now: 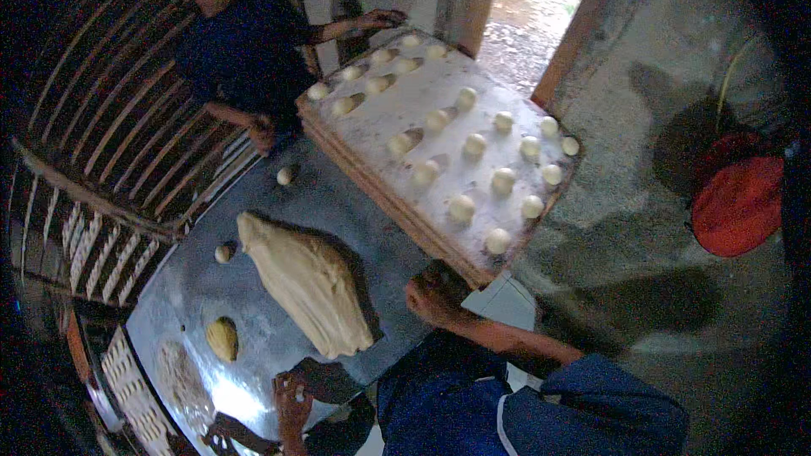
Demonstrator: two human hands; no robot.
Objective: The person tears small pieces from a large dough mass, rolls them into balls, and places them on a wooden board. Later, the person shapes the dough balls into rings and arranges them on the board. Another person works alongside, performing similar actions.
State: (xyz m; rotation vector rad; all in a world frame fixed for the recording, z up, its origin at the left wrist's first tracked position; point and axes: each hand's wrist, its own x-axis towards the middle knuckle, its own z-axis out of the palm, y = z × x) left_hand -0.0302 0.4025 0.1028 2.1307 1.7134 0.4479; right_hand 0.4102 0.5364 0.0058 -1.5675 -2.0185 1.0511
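Note:
A large elongated mass of pale dough [304, 287] lies on a metal table [177, 279]. Two small dough balls [285, 176] [223, 253] and a yellowish lump [221, 339] rest beside it. My right hand [431, 300] is curled just below the near corner of a floured wooden board [397, 207], which carries several dough balls [461, 209]; what its fingers hold is hidden. My left hand [291, 393], fingers apart, is low at the table's near edge, below the dough mass, holding nothing visible.
A co-worker [241, 51] stands at the board's far-left end, one hand [380, 19] near its far corner. Slatted racks [110, 160] line the left. At right are a wall, a wooden doorway [553, 59] and a red object [735, 198].

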